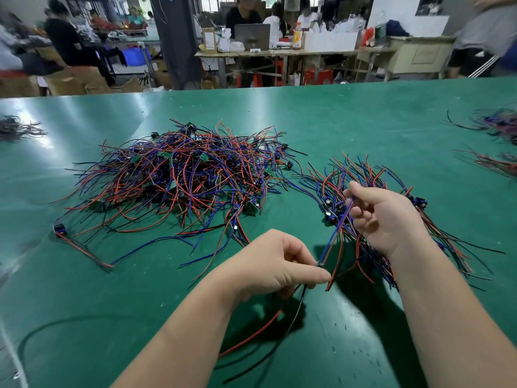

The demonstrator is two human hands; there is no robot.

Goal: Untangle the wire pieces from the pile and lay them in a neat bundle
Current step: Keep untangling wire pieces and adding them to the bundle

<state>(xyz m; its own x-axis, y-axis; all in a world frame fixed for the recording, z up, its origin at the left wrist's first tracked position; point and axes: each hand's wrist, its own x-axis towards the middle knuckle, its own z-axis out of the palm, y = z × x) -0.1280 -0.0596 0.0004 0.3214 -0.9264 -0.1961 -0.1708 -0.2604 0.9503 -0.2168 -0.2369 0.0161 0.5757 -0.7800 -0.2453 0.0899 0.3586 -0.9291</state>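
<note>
Two bare forearms reached in from 5 and 7 o'clock over the green bench (363, 116). At 6 o'clock the left hand (277, 261) had its grip closed, thumb and forefinger pinching the small dark end of a wire piece (334, 236). Its blue and red leads ran up toward 4 o'clock, where the right hand (386, 217) pinched them between thumb and curled fingers, so the piece hung in the air between both hands. A red and a black lead (260, 331) trailed from under the left hand down to the bench at 6 o'clock.

Beneath and beyond the right hand, at 3 o'clock, lay the bundle (349, 172) of red, blue and black wires, roughly aligned (ends fanning out at both sides). The tangled pile (179, 177) sat at 9 to 10 o'clock, well apart from the hands, with small green boards and dark connectors showing among the wires. One stray piece (59, 228) lay at 8 o'clock beside the pile. Further wire heaps (498, 124) lay at 2 o'clock.
</note>
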